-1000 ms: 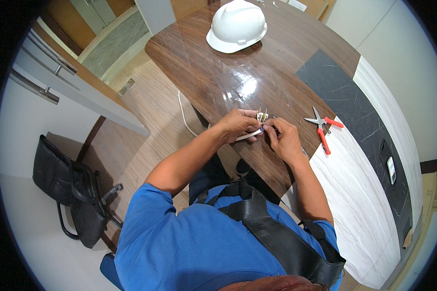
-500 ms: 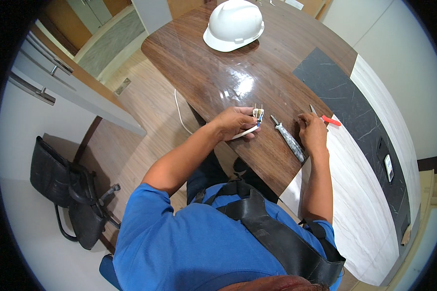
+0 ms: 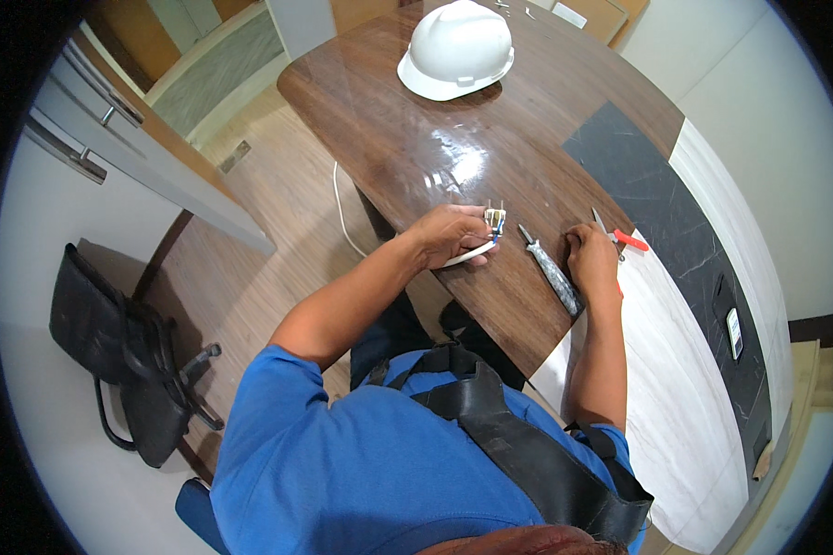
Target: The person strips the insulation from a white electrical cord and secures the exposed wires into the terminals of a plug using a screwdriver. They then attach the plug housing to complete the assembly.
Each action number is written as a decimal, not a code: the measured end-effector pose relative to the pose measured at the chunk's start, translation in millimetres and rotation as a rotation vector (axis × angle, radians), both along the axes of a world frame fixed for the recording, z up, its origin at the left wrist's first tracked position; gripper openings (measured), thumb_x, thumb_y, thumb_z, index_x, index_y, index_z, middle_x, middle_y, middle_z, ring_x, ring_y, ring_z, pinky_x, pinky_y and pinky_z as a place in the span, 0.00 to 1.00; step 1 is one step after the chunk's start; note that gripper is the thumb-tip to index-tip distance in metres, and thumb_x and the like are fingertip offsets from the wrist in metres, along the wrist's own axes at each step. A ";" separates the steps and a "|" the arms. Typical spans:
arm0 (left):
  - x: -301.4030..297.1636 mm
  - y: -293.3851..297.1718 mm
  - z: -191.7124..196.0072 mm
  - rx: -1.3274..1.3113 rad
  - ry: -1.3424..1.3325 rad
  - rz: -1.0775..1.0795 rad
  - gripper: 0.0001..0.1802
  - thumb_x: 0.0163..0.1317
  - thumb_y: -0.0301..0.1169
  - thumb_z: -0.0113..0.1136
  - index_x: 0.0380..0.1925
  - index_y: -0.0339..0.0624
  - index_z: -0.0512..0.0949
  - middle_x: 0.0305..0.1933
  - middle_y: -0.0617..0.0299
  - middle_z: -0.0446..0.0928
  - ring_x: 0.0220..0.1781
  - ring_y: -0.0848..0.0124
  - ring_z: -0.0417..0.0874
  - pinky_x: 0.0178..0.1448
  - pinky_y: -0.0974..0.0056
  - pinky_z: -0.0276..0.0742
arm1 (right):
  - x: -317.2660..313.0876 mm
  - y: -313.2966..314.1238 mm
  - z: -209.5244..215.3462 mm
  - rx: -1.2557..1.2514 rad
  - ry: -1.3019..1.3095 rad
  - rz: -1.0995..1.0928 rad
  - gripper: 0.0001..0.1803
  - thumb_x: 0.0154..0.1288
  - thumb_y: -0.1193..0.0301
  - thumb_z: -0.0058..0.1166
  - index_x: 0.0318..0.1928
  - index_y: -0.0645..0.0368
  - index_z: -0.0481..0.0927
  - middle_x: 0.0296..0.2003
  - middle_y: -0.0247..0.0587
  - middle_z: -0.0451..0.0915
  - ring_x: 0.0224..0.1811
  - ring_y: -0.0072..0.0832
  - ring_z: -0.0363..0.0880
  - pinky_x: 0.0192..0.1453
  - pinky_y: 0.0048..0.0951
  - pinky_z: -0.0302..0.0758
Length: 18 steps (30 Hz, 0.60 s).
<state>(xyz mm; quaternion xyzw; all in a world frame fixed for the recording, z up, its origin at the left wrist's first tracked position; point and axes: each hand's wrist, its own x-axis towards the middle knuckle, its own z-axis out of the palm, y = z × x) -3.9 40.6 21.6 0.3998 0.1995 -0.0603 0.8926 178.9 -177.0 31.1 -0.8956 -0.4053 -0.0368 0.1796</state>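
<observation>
Between hands [image 3: 453, 239], plug [image 3: 494, 220], screwdriver [image 3: 550, 270].

Glossy wood table [image 3: 407, 120]; smooth white plastic helmet [image 3: 455, 48]; metal screwdriver [image 3: 548, 269].

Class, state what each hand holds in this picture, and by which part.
The left hand grips a white cable near its stripped end. The right hand rests by a screwdriver; whether it grips it cannot be told.
</observation>
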 end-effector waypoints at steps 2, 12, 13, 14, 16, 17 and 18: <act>1.0 3.4 -7.1 -0.009 -0.023 -0.021 0.20 0.65 0.25 0.58 0.57 0.38 0.73 0.44 0.59 0.79 0.43 0.68 0.85 0.37 0.63 0.87 | 0.6 0.0 -2.0 0.025 -0.014 0.019 0.08 0.63 0.78 0.53 0.39 0.62 0.84 0.41 0.52 0.82 0.43 0.53 0.82 0.49 0.48 0.77; 0.4 3.1 -7.5 0.019 -0.021 -0.030 0.20 0.65 0.28 0.60 0.57 0.38 0.74 0.44 0.58 0.80 0.44 0.67 0.85 0.35 0.62 0.86 | -45.6 18.9 36.6 0.373 0.609 0.149 0.08 0.69 0.71 0.58 0.43 0.64 0.83 0.35 0.41 0.83 0.37 0.29 0.79 0.46 0.29 0.74; 0.4 3.4 -6.9 0.017 -0.021 -0.031 0.20 0.65 0.28 0.60 0.57 0.38 0.75 0.43 0.58 0.80 0.44 0.67 0.85 0.35 0.62 0.86 | -52.4 22.9 38.1 0.359 0.604 0.191 0.08 0.69 0.71 0.58 0.43 0.64 0.83 0.36 0.42 0.83 0.37 0.30 0.79 0.46 0.30 0.74; 0.5 3.4 -5.9 0.015 -0.020 -0.033 0.20 0.65 0.28 0.60 0.56 0.38 0.75 0.43 0.58 0.81 0.44 0.67 0.85 0.35 0.62 0.85 | -58.3 27.2 39.4 0.346 0.597 0.232 0.08 0.69 0.71 0.58 0.43 0.64 0.83 0.37 0.43 0.83 0.38 0.30 0.79 0.46 0.30 0.74; 1.0 4.4 -6.2 0.007 -0.031 -0.041 0.19 0.65 0.29 0.60 0.56 0.38 0.75 0.43 0.57 0.81 0.43 0.67 0.85 0.35 0.62 0.85 | -68.3 37.8 40.5 0.326 0.587 0.293 0.09 0.68 0.71 0.58 0.43 0.64 0.84 0.38 0.44 0.83 0.39 0.31 0.80 0.47 0.31 0.74; 1.3 5.3 -8.2 0.000 -0.041 -0.048 0.19 0.65 0.29 0.60 0.55 0.37 0.75 0.43 0.57 0.81 0.43 0.67 0.85 0.34 0.62 0.85 | -71.2 41.7 38.3 0.336 0.567 0.298 0.09 0.69 0.72 0.58 0.43 0.64 0.83 0.38 0.42 0.83 0.38 0.28 0.79 0.45 0.29 0.73; 1.5 5.9 -9.7 -0.007 -0.052 -0.054 0.19 0.65 0.29 0.60 0.55 0.37 0.76 0.44 0.56 0.81 0.43 0.67 0.85 0.34 0.62 0.85 | -73.0 44.9 33.2 0.345 0.547 0.302 0.08 0.70 0.72 0.57 0.43 0.65 0.83 0.37 0.39 0.82 0.36 0.25 0.77 0.43 0.28 0.72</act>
